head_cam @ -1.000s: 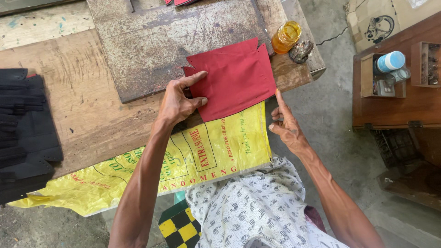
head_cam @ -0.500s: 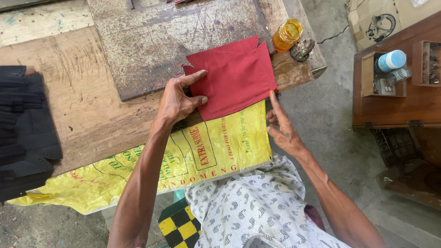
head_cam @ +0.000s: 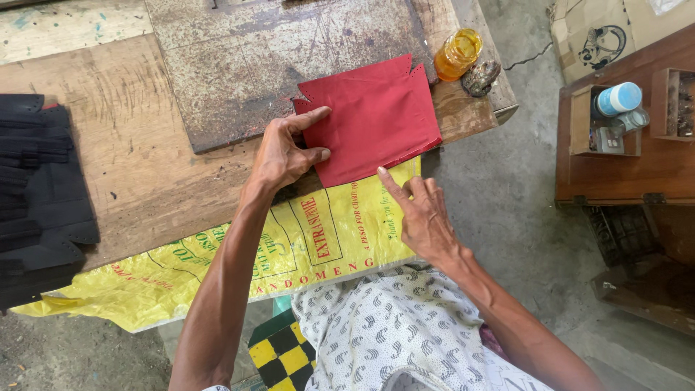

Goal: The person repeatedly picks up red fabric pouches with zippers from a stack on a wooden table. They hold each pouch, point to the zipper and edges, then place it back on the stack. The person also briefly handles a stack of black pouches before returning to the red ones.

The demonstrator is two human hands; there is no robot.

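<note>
The left hand covers the near left corner of the red piece, so that corner's outline cannot be told. The black stack runs off the left edge. The lump beside the amber jar is too small to identify.

Yellow printed sack draped over bench's near edge; brown printed carton on floor, top right.

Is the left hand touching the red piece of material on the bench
Touching. The head view shows the left hand with its forefinger and thumb lying flat on the left edge of the red cut piece.
</note>
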